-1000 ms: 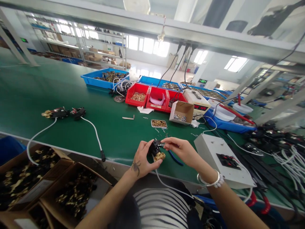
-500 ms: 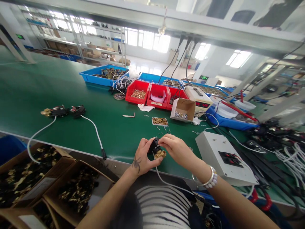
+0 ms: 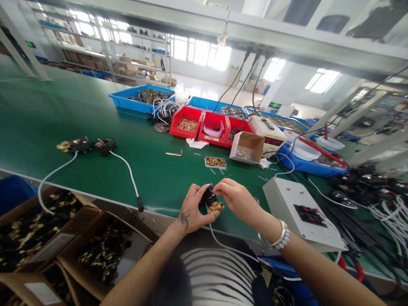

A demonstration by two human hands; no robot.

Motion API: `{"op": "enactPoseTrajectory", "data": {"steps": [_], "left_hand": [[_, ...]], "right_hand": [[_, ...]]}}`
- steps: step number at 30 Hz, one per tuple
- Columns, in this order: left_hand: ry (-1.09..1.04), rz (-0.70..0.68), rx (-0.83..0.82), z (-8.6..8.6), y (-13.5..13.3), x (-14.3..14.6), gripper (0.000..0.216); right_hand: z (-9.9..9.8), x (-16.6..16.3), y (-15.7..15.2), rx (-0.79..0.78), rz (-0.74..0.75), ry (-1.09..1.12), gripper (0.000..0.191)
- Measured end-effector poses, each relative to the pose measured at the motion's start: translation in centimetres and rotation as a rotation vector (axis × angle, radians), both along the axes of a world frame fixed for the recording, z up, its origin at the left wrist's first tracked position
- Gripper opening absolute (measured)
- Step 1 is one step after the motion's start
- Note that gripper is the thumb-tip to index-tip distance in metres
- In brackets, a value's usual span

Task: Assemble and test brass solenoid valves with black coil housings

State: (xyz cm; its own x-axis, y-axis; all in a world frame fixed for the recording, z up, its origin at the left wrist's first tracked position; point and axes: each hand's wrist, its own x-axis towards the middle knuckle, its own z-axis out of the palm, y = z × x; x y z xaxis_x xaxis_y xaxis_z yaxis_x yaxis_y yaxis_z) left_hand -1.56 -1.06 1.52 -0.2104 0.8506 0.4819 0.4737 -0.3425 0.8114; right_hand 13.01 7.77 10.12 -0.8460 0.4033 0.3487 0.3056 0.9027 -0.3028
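Observation:
Just over the bench's front edge, my left hand (image 3: 192, 211) is closed around a black valve with a brass body (image 3: 216, 207). A white cable (image 3: 219, 243) runs down from the valve and off to the right. My right hand (image 3: 238, 199) pinches at the upper side of the black housing; whatever lies between its fingertips is too small to make out. Beyond the hands, small metal clips (image 3: 222, 171) are scattered by a tray of small brass parts (image 3: 215, 162).
Red bins (image 3: 187, 122) and an open cardboard box (image 3: 246, 147) stand behind. To the right sits a grey switch box (image 3: 302, 212) among cables. Two valve assemblies (image 3: 78, 145) lie at left. Cardboard boxes of brass parts (image 3: 105, 250) stand below the bench edge.
The view has shifted slightly. Both hands stay at the valve, with the right fingertips still against its black housing; its brass end is turned a little.

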Motion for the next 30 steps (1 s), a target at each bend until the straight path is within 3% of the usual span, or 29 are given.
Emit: {"op": "enactPoseTrajectory", "data": {"steps": [6,11,17,24,27,30], "left_hand": [[0.011,-0.009,0.011,-0.2,0.0,-0.1,0.068],[0.019,-0.014,0.012,-0.4,0.1,0.0,0.068],[0.020,-0.012,0.006,-0.4,0.1,-0.1,0.067],[0.045,-0.040,0.001,0.1,0.4,0.3,0.066],[0.025,-0.013,-0.004,0.2,0.4,0.4,0.065],[-0.013,0.026,-0.001,0.3,-0.2,0.4,0.068]], "right_hand": [[0.3,0.2,-0.1,-0.058,-0.003,0.015,0.022],[-0.1,0.1,-0.4,0.085,0.074,-0.014,0.021],[-0.4,-0.1,0.5,0.002,0.000,0.053,0.022],[-0.7,-0.8,-1.9,-0.086,0.176,0.054,0.020],[0.1,-0.6,-1.7,-0.215,0.035,0.191,0.018],[1.4,0.3,-1.0,-0.444,-0.160,0.333,0.007]]}}
